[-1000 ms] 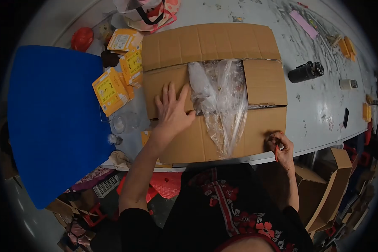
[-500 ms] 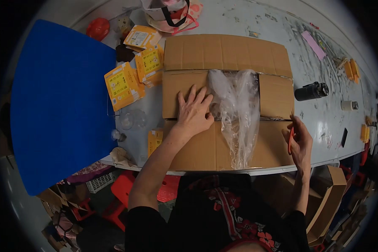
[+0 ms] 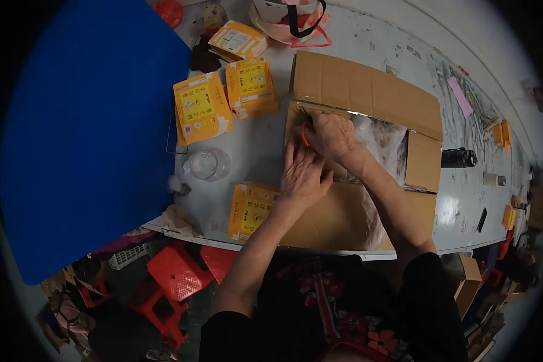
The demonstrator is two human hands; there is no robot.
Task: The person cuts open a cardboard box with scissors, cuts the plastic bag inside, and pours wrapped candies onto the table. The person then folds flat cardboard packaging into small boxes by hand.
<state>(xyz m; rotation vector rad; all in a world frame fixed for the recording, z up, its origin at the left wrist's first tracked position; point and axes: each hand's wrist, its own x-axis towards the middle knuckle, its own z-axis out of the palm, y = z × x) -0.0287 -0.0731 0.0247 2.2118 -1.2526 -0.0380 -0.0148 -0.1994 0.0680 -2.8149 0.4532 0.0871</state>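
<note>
A large cardboard box (image 3: 368, 84) lies on the table with its flaps spread outward. Crumpled clear plastic (image 3: 392, 142) sticks out of its middle opening and hangs over the near flap. My left hand (image 3: 304, 175) rests with spread fingers on the box's left flap. Just beyond it, my right hand (image 3: 332, 136) is closed around red-handled scissors (image 3: 306, 134). Their dark blades point to the far left corner of that flap, by the seam. Whether the blades touch the cardboard, I cannot tell.
Several yellow printed cartons (image 3: 202, 105) lie left of the box, near a clear plastic jar (image 3: 208, 164). A blue board (image 3: 96, 133) fills the left side. To the right is a black bottle (image 3: 458, 158); a bag (image 3: 289, 18) sits at the back. Red stools (image 3: 178, 271) stand below.
My right hand has carried the scissors from the box's right edge across to its left flap. My left hand stays on that flap. The whole view has shifted, with the box further right.
</note>
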